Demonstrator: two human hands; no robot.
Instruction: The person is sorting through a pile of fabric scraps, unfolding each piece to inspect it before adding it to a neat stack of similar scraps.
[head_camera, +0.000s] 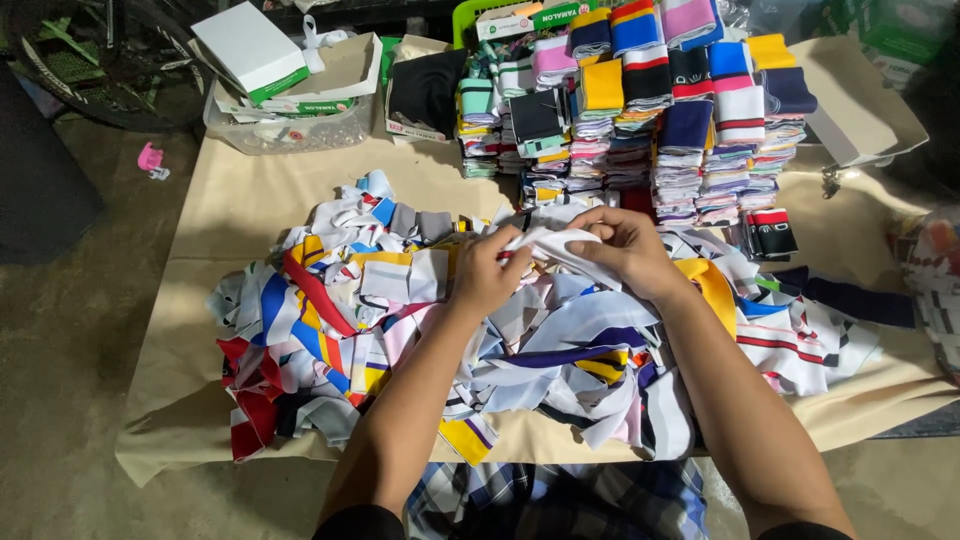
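One head-worn view, steeply downward and close over the cloth-covered table (250, 205), facing its far edge.

Matt knit cloth pieces (520, 330) on smooth beige paper sheet (250, 200)

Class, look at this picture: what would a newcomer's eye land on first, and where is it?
First, the loose heap of many-coloured fabric pieces sprawling over the middle of the cloth-covered table. Above it, the left hand and right hand together hold a white piece. Behind them, neat stacks of folded pieces rise at the far edge.
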